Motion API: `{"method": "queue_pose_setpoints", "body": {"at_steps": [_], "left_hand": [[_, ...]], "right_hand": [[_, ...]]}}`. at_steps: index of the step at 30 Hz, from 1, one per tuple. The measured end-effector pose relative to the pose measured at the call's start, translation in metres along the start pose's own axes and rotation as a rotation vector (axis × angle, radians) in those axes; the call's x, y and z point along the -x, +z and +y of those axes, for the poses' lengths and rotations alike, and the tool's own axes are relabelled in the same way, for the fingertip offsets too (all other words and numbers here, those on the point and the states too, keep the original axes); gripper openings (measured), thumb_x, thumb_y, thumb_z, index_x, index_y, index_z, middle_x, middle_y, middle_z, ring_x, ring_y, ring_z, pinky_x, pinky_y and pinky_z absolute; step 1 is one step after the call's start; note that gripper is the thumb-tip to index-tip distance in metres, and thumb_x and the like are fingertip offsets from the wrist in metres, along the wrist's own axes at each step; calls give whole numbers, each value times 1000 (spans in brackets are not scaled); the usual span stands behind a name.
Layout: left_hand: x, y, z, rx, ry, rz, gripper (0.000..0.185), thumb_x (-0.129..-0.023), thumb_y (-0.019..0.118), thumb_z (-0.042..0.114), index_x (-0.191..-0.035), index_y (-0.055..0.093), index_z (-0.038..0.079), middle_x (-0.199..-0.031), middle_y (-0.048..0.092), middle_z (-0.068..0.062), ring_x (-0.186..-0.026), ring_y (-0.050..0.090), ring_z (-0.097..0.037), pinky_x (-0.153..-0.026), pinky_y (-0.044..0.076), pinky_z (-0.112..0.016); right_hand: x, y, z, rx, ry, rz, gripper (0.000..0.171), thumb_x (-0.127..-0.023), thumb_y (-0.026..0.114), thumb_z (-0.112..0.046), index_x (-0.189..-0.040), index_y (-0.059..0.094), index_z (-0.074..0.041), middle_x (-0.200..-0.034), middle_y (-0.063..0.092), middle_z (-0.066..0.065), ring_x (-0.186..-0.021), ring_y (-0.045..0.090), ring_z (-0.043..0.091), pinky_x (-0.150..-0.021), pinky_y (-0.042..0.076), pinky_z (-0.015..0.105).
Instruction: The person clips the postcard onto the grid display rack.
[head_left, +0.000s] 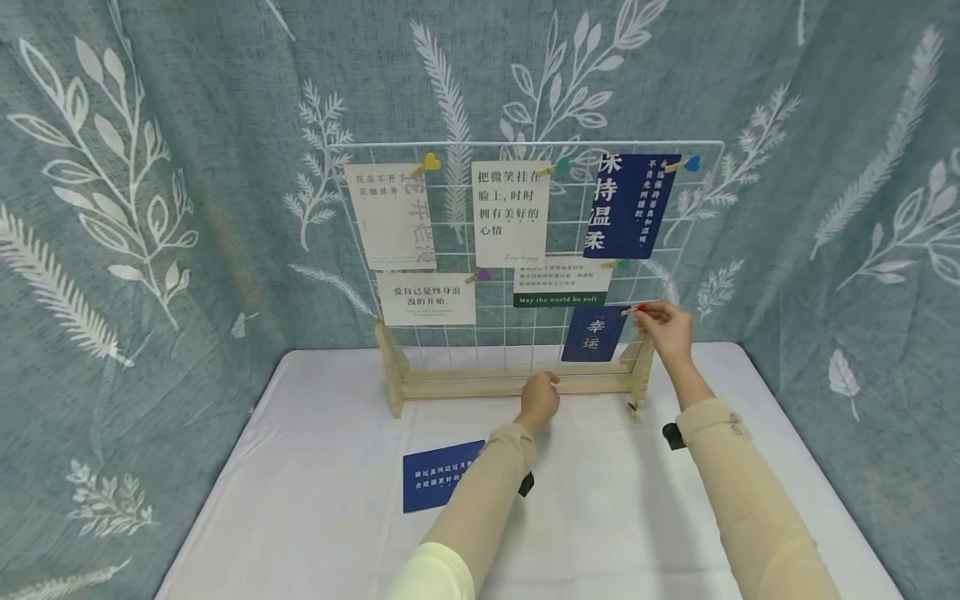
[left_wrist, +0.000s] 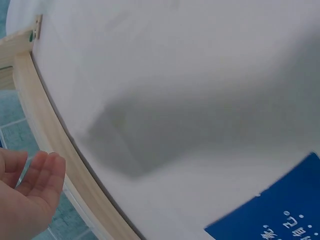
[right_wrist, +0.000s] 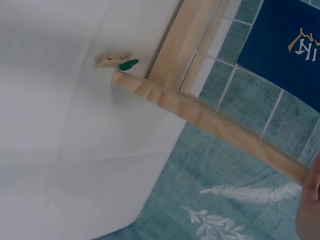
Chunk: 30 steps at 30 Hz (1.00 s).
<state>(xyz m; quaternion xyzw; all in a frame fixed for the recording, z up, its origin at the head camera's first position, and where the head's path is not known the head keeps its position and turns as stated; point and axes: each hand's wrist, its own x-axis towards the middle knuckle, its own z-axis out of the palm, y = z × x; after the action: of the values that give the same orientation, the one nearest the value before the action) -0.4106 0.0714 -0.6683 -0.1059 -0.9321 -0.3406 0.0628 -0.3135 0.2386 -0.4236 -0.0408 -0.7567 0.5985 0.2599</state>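
The right hand pinches a red clip onto the small blue card, fastening it to the wire grid; the left hand, fingers relaxed, steadies the wooden base at the counter's back edge.

Cards on wire grid: six — three white, two dark blue, one white with green band. Loose blue card on bench: one. Clips on grid: six, one pinched in right hand. Loose green clip on bench: one. Wooden stand: one. Hands: two, left hand at stand.
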Motion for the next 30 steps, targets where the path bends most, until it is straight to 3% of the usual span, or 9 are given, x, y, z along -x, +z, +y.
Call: {"method": "queue_pose_setpoints", "body": {"at_steps": [1,4,9,18,22,24,26,28,30], "left_hand": [[-1,1,-4,-17,13,26,32,-77,53,1,-99,71,16,-95,73,1,-85,67,-21,-68,53,-29],[-2,-8,-9,-4,-16,-43,29,-85,52,6,-103,71,18,-102,72,1,-91,67,-20,-74,54,-30],[4,-17,-13,-7,-47,0,28,-79,52,5,-97,72,13,-97,72,-7,-83,67,-26,-66,53,-33],[14,-38,-1,7,-107,4,20,-79,57,8,-91,71,13,-96,72,-7,-81,67,-25,-65,53,-32],[22,-51,1,38,-53,-20,20,-80,55,9,-90,72,15,-92,72,-6,-76,66,-23,-61,52,-31],[28,-67,7,80,-68,-90,18,-85,56,11,-92,72,17,-93,72,-4,-78,66,-21,-64,52,-30],[34,-77,12,77,-62,-77,15,-82,58,10,-87,71,15,-89,71,-6,-75,65,-21,-63,52,-30],[38,-95,23,98,-87,-140,13,-86,59,12,-91,71,14,-93,72,-5,-80,66,-21,-68,54,-31],[41,-103,26,118,-50,-123,12,-87,59,15,-88,71,15,-91,72,-3,-78,66,-19,-68,53,-29]], "right_hand": [[0,0,-1,1,-1,5,24,-86,61,7,-102,57,24,-77,68,8,-52,58,-10,-52,49,9],[-1,-1,-4,-11,-5,21,24,-85,61,7,-102,57,23,-72,66,-1,-52,58,-10,-53,49,9],[0,-2,-5,4,7,23,25,-85,62,6,-103,58,23,-66,60,-14,-52,57,-10,-54,51,10],[-1,-5,-6,94,18,7,23,-86,61,6,-103,59,22,-77,68,9,-55,55,-13,-55,50,9],[1,-5,-8,113,30,-2,23,-86,61,5,-103,60,20,-79,68,11,-56,54,-12,-57,48,7],[2,-5,-9,137,36,-8,24,-87,61,4,-104,60,20,-78,67,8,-57,53,-13,-57,47,5],[3,-5,-11,139,49,-10,23,-87,60,3,-104,61,19,-75,66,3,-57,52,-13,-57,46,5],[4,-6,-12,141,62,0,24,-87,60,2,-105,61,18,-70,61,-7,-58,51,-14,-57,46,4],[5,-7,-15,136,66,14,24,-88,60,2,-105,61,18,-67,57,-14,-58,51,-13,-57,45,4]]}}
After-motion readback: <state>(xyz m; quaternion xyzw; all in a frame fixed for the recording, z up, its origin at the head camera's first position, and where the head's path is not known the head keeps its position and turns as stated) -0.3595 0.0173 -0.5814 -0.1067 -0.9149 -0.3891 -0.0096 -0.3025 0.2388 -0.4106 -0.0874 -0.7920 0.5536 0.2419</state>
